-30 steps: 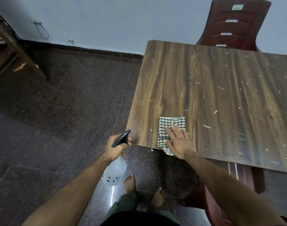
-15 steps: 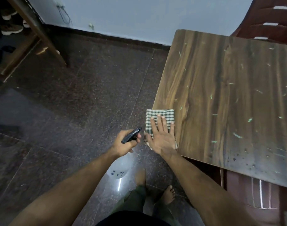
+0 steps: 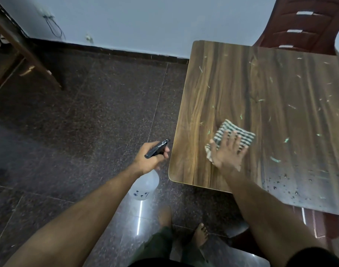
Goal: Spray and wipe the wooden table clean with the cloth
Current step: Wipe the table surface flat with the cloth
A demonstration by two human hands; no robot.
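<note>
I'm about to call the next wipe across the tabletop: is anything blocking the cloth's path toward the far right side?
Nothing solid shows. The right hand presses the cloth flat on the table; ahead lie only small pale scraps and spray droplets. The chair stands beyond the far edge.

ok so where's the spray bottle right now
In the head view the spray bottle hangs off the table, gripped by the left hand over the floor just left of the wooden table's near corner.

Dark red plastic chair behind, speckled dark floor, pale blue wall
</note>
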